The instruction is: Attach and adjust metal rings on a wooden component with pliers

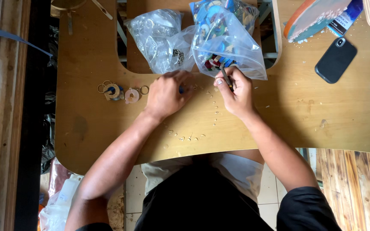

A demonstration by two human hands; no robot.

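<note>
My left hand [165,94] rests knuckles-up on the wooden table [304,115], fingers curled over a small blue piece [180,90] that barely shows. Close beside it, my right hand [235,92] grips a thin dark tool [225,77], its tip pointing toward a clear plastic bag of colourful round pieces [227,42]. A second clear bag [159,34], mostly holding small metal bits, lies to the left of that one. Finished round charms with metal rings [121,92] lie left of my left hand.
A black phone [335,60] lies face down at the right. A painted wooden board [313,17] sits at the top right. Small pale chips [189,137] are scattered near the table's front edge. A wooden beam [1,115] runs down the left side.
</note>
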